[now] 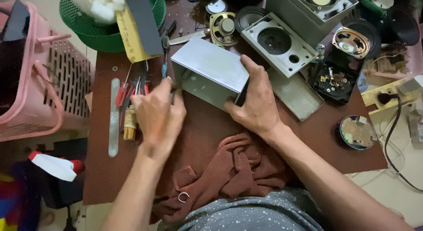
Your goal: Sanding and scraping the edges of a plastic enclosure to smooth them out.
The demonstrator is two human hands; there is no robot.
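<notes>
Brown counter [308,138], cluttered with speaker parts. Right hand [255,103] is clamped on the near corner of the open grey metal box enclosure [209,70], tipped on its side with the opening toward the left hand [156,114], likely to steady it. Left hand sits at the opening's edge, fingers pinched together on something I can't make out. Red-handled screwdrivers [125,90] lie just left of it; rust-brown cloth [233,169] lies below both hands.
</notes>
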